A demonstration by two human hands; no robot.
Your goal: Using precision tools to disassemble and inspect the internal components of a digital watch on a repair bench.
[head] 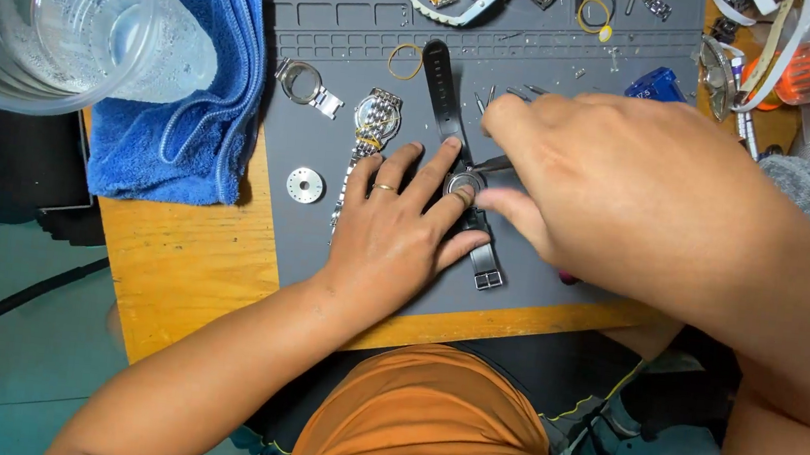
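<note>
My left hand (395, 231) lies flat on a grey work mat (580, 56), its fingers pressing down on a watch (464, 184) with a black strap that lies face down. A ring is on one finger. My right hand (608, 178) grips a thin metal tool (492, 165) whose tip touches the watch's round case. The hand covers most of the tool. To the left of my left hand lie a silver bracelet watch (376, 116) and a round metal case back (305, 185).
A blue towel (196, 89) lies on the wooden table (183, 266) at the left. A clear plastic cup (50, 10) looms at the top left. An empty watch case (305, 84), a gold ring gasket (404, 60), tweezers and several watch parts crowd the mat's far edge.
</note>
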